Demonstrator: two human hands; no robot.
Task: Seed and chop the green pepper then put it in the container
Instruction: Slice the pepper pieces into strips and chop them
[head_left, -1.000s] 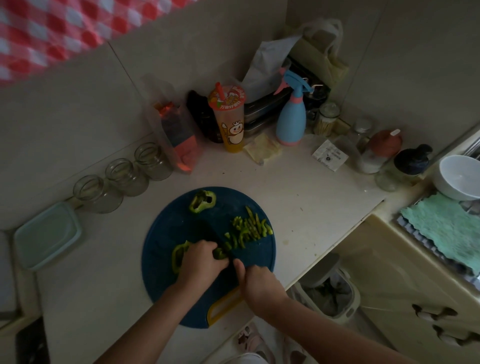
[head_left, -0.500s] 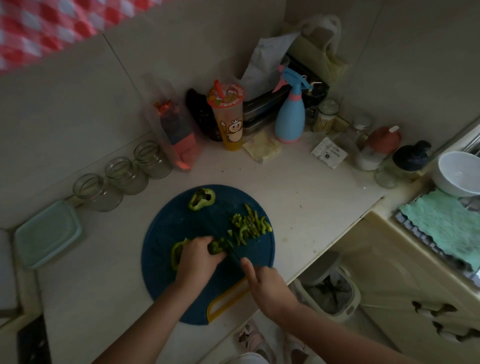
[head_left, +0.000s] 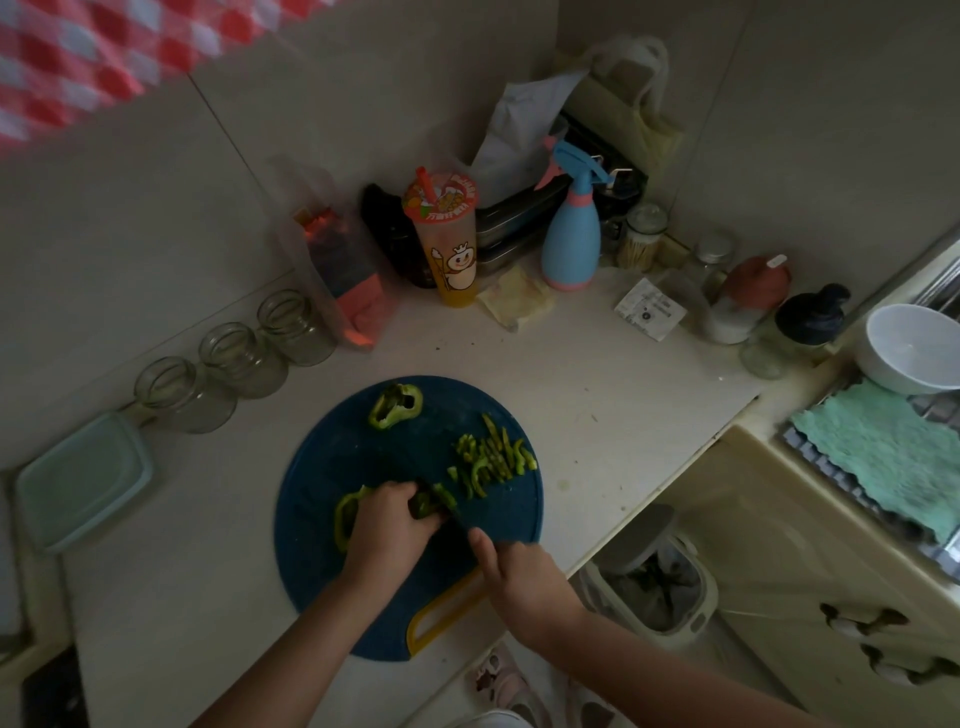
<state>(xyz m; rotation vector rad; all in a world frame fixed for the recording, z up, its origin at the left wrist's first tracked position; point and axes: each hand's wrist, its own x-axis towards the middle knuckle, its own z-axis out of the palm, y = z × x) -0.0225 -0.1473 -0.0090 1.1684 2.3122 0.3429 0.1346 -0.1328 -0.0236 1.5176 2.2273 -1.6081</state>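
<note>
A round dark blue cutting board (head_left: 332, 467) lies on the counter. My left hand (head_left: 387, 525) holds down a green pepper piece (head_left: 345, 512) with curled fingers. My right hand (head_left: 514, 569) grips a knife whose dark blade (head_left: 449, 512) meets the pepper beside my left fingers; the handle is hidden in my fist. A pile of chopped pepper strips (head_left: 493, 457) lies to the right on the board. Another pepper piece (head_left: 395, 405) sits at the board's far edge. A pale green container (head_left: 83, 480) stands at the far left of the counter.
Three glass jars (head_left: 239, 356) line the wall left of the board. A drink cup (head_left: 447, 239), blue spray bottle (head_left: 571, 234), bags and small bottles crowd the back corner. A white bowl (head_left: 909, 345) and green cloth (head_left: 878, 452) lie at right. A bin (head_left: 654, 587) stands below the counter edge.
The knife has come down on the pepper again and my right hand shifted slightly. A few more strips have joined the pile. My left hand stays on the pepper.
</note>
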